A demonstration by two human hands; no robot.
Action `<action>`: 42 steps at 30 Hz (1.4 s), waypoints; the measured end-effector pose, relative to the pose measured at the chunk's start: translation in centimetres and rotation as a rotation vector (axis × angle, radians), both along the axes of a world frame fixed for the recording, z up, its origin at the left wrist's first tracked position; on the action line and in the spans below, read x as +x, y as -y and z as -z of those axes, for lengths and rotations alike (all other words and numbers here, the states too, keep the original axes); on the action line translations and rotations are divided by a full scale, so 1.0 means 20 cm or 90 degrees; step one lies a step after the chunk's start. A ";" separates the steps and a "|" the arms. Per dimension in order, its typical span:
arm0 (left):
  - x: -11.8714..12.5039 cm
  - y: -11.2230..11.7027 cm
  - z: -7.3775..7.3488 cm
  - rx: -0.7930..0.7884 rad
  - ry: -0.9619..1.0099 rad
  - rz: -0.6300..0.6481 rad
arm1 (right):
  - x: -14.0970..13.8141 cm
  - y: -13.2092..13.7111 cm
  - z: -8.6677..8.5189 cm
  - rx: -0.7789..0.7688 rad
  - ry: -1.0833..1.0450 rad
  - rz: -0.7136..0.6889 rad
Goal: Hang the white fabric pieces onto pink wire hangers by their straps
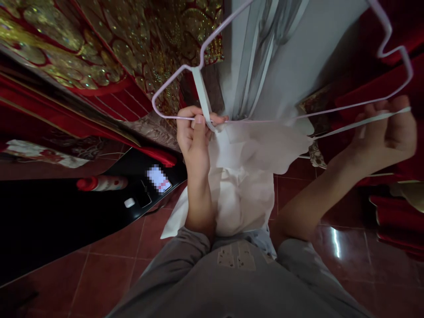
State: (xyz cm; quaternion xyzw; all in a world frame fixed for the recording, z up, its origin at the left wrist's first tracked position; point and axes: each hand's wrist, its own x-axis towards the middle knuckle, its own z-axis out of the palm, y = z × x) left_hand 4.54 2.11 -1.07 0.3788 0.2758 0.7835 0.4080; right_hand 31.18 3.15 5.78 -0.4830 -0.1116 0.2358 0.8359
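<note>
A pale pink hanger (175,77) spans the upper middle, its top beyond the picture's edge. My left hand (195,137) grips the hanger's lower bar near its left end, thumb against the bar. One white strap (202,92) loops over the notch on that side and runs down past my fingers. Below hangs a white garment (238,154), its lower part falling in front of my body. At the right, my right hand (394,132) is closed on a second white strap (357,121), drawn taut away from the garment, close under the hanger's right end.
Red and gold sequined garments (109,44) hang at the left, and red cloth (371,92) hangs at the right. A black table (66,221) at the left bears a phone (159,179), a red-capped bottle (102,183) and a small white case (129,202). Red tiles cover the floor (112,269).
</note>
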 end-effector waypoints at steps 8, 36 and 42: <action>-0.06 -0.01 -0.02 -0.008 -0.010 -0.005 | -0.01 -0.06 -0.16 -0.036 0.046 -0.107; 0.00 0.10 -0.02 -0.070 -0.111 -0.122 | -0.60 0.13 0.29 0.149 -0.158 -0.521; -0.12 0.17 -0.01 -0.118 -0.222 -0.089 | -0.60 0.12 0.31 0.165 -0.134 -0.526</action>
